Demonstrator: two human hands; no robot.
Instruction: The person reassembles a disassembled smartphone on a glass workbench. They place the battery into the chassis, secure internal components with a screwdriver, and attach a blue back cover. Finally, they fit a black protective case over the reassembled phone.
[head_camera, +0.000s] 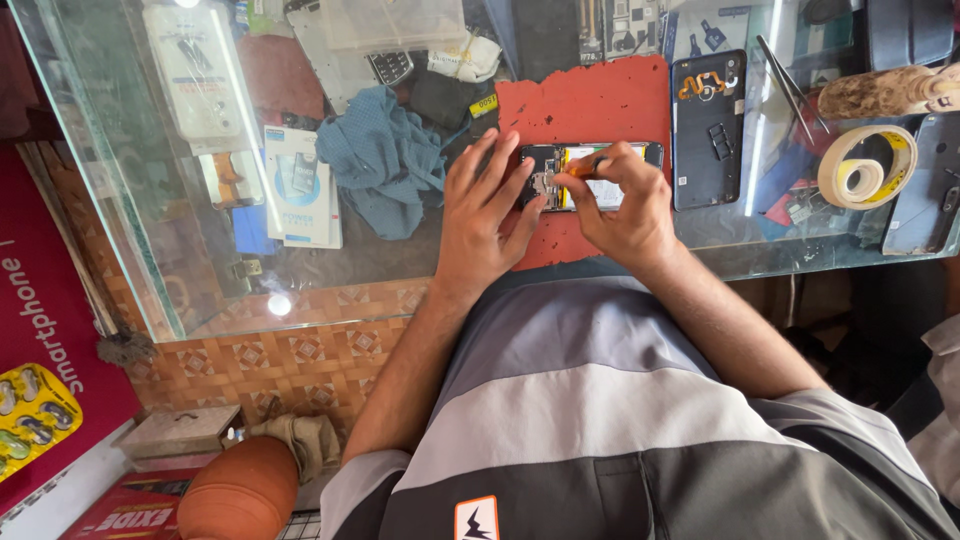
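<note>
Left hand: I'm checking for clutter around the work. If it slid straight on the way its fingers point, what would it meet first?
The left hand lies beside the opened phone, fingers pointing up-right. Past the phone's end comes bare red mat; depth is unclear.

Opened phone (590, 175) lies on a mat (585, 105) on the glass counter (130, 200), left hand (485, 225) flat on the phone's left end, right hand (620, 205) over its middle pinching a small tool (585, 168). Right of the mat: phone back cover (708, 130), then tweezers (785, 80), then tape roll (865, 165) near the counter's right end. Left of the mat: crumpled cloth (380, 160), with a small box (300, 185) just left of the cloth.
</note>
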